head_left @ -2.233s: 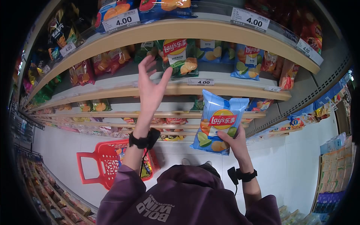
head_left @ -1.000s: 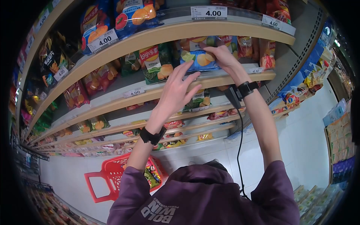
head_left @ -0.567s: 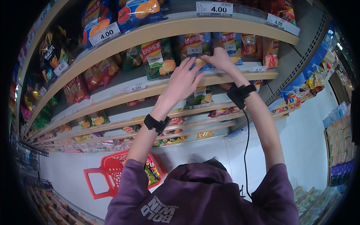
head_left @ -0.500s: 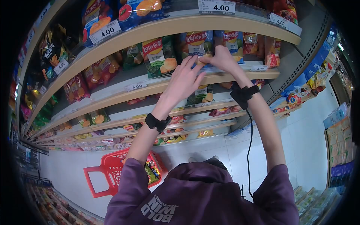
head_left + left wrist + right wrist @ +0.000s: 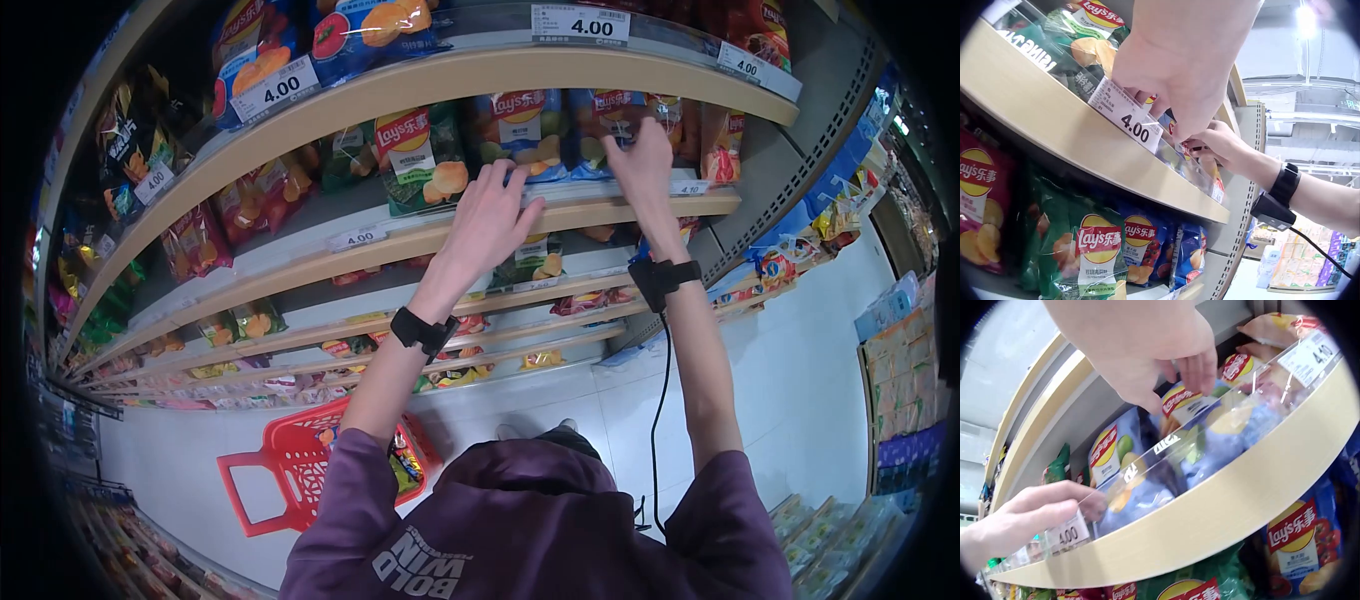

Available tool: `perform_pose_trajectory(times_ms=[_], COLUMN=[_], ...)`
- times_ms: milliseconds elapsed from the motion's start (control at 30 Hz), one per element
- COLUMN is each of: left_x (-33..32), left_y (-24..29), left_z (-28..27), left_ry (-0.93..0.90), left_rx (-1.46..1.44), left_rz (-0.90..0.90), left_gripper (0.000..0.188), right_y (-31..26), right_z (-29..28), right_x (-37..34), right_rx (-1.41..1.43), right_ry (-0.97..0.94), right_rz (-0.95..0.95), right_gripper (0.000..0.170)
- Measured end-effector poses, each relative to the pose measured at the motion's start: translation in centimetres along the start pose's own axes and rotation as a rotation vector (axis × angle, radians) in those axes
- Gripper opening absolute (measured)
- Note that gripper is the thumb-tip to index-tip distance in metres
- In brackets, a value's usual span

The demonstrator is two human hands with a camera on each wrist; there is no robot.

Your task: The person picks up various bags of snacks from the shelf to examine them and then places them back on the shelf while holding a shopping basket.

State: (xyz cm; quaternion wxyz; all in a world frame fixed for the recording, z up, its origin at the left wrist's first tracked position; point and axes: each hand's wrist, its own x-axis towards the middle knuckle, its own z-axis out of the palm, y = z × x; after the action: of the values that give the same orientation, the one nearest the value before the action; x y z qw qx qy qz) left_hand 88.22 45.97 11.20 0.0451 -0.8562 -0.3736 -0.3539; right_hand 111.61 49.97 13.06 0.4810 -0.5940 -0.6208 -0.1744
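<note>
A blue Lay's chip bag (image 5: 518, 125) stands upright on the shelf, with a second blue Lay's bag (image 5: 590, 125) to its right. My left hand (image 5: 487, 225) is at the shelf front below the first bag, its fingertips over the clear front strip (image 5: 1141, 478) and thumb apart. In front of the second bag is my right hand (image 5: 645, 170), fingers bent and thumb spread away from them. The right wrist view shows this hand (image 5: 1147, 356) just over the top of that bag (image 5: 1179, 403), with a gap between thumb and fingers.
A green Lay's bag (image 5: 415, 160) stands left of the blue ones. Close above runs the wooden edge of the upper shelf (image 5: 480, 85). A red shopping basket (image 5: 290, 440) with packets inside sits on the floor at left. A cable (image 5: 655, 430) hangs from the right wrist.
The blue bag held by the right hand earlier now stands on the shelf. The right hand has let go and moved right to the neighbouring blue bag. The left hand has come to the shelf edge.
</note>
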Motion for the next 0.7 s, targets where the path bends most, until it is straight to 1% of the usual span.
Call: perform_pose_trajectory(times_ms=[67,133,233,333,367,467,567,667,700], left_x=[0.0,0.1,0.2,0.4,0.4,0.5,0.6,0.6,0.6], left_y=[0.0,0.2,0.5,0.7,0.7,0.7,0.9,0.7,0.8], left_z=[0.1,0.2,0.5,0.6,0.6,1.2,1.3,1.3,1.2], left_ry=[0.004,0.007,0.008,0.025,0.032,0.088,0.029,0.179,0.185], left_rx=[-0.001,0.01,0.03,0.024,0.017,0.059,0.05,0.131,0.16], left_rz=[0.012,0.008,0.007,-0.012,-0.022,0.0,-0.032,0.078,0.058], left_gripper=[0.041,0.041,0.041,0.041,0.041,0.041,0.042,0.046,0.048], right_y=[0.9,2.1,2.1,1.3,1.5,0.5,-0.1,0.5,0.9], right_z=[-1.7,-2.6,-2.6,-2.3,-1.8,-1.0,-0.9,-0.6,-0.5], right_x=[0.5,1.7,1.3,1.2,0.8,0.6,0.8,0.7,0.8], right_rx=[-0.139,-0.016,-0.069,-0.116,-0.092,-0.101,-0.135,-0.108,-0.103], right_ry=[-0.083,-0.444,-0.517,-0.534,-0.455,-0.486,-0.481,-0.469,-0.489], right_rz=[0.079,0.315,0.285,0.229,0.148,0.157,0.162,0.147,0.151], right_gripper=[0.066,0.077,0.076,0.072,0.071,0.069,0.065,0.067,0.068])
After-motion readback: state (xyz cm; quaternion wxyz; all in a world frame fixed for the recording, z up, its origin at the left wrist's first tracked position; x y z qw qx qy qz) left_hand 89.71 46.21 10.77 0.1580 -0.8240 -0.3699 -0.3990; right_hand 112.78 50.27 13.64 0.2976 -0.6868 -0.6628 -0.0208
